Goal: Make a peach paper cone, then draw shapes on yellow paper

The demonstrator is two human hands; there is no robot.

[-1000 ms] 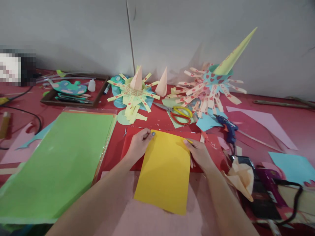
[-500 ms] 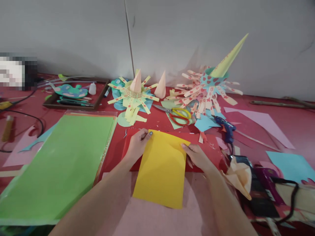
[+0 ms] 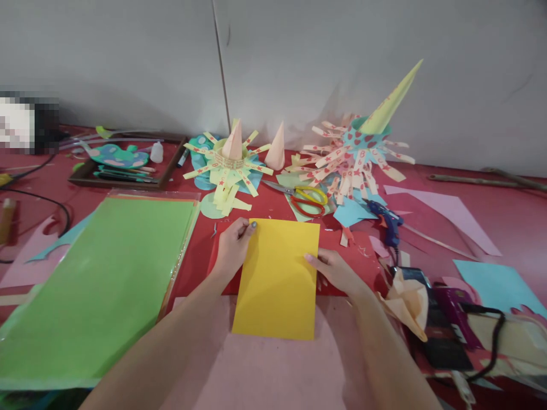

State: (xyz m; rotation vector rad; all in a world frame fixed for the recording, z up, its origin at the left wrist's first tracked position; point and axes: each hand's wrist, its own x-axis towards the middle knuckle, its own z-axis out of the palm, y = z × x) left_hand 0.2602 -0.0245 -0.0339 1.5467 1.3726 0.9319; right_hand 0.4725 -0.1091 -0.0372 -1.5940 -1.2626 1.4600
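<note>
A yellow sheet of paper is held up in front of me over a red sheet and a pale pink surface. My left hand pinches its upper left corner, thumb on the front. My right hand grips the right edge a little below the top corner, thumb on the front and the other fingers behind, partly hidden. Just beyond the paper lie scissors with one red and one yellow handle.
At left lies a stack of green paper in clear plastic. Behind it sits a brown tray with pens. Paper cones and a spiky paper crown stand by the wall. A blue glue gun and a purple device lie right.
The yellow paper has straightened, its lower edge now higher and nearly level. My right hand has slid down its right edge slightly. The whole view has shifted a little.
</note>
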